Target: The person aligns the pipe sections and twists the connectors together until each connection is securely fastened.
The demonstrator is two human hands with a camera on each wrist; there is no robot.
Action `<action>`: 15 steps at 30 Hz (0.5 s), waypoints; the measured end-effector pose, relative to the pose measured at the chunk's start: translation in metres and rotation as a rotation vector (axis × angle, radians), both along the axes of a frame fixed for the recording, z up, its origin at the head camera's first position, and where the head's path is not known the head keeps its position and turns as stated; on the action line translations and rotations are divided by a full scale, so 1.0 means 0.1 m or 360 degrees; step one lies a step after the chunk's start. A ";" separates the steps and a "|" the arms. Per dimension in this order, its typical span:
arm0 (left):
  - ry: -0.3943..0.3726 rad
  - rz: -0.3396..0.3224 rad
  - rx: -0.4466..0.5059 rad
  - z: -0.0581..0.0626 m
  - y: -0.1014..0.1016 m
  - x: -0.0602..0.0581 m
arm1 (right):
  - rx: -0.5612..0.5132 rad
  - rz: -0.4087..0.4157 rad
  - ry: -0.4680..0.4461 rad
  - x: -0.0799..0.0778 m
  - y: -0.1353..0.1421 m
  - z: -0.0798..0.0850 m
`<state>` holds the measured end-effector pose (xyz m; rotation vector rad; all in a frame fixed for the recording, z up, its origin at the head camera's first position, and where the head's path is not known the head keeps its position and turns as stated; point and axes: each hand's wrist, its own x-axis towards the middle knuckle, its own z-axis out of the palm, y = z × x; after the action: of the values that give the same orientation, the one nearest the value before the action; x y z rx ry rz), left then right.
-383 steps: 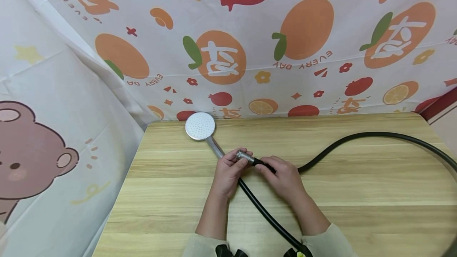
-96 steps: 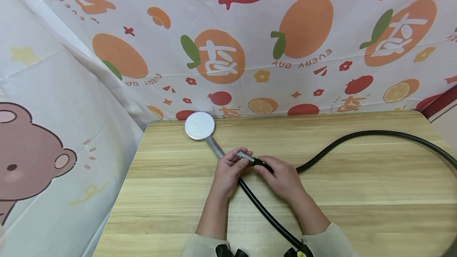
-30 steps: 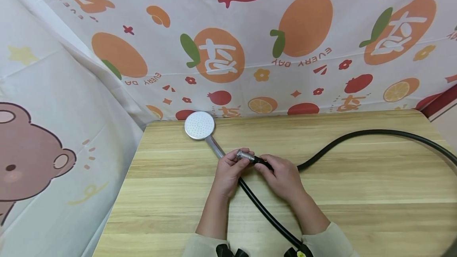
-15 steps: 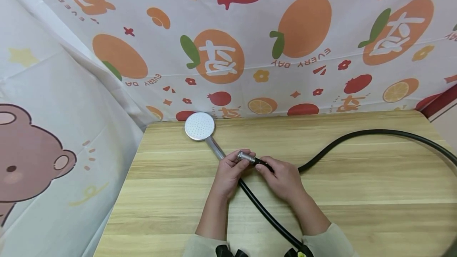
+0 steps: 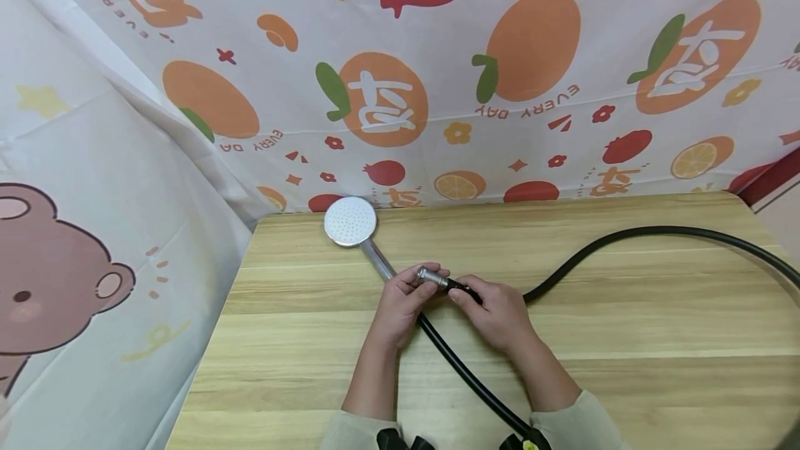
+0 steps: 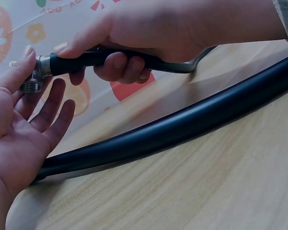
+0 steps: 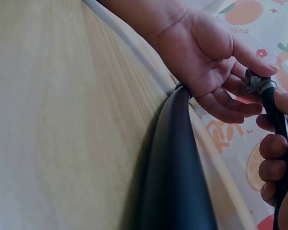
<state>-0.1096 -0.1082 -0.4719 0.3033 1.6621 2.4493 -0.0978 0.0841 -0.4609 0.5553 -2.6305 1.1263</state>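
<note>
My left hand (image 5: 398, 307) pinches a metal fitting (image 5: 431, 277) between thumb and forefinger, its other fingers half bent. In the left wrist view the fitting (image 6: 34, 79) has a side stub with a ringed or threaded end. It sits on the end of a black hose (image 5: 662, 230). My right hand (image 5: 500, 314) grips this hose just behind the fitting, fingers curled round it. A silver shower head (image 5: 350, 221) with a white spray face lies at the table's back edge. Its handle (image 5: 376, 258) passes under my left hand, and a second black hose length (image 5: 465, 370) leads on toward me.
The hose from my right hand arcs across the right side of the wooden table (image 5: 281, 360) and leaves the view. A fruit-print cloth (image 5: 462, 40) hangs behind the table, and a bear-print cloth (image 5: 175, 228) is on the left.
Both hands keep their hold on the fitting and hose, with only a tiny drift right and down over the last second. The shower head stays in place.
</note>
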 end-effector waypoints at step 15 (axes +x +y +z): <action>-0.0038 0.0002 -0.0062 0.04 0.02 0.01 | -0.0052 -0.0062 -0.0072 -0.03 -0.01 -0.02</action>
<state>-0.1087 -0.1067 -0.4678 0.2665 1.6986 2.4087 -0.1012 0.0831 -0.4631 0.4753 -2.6439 1.1816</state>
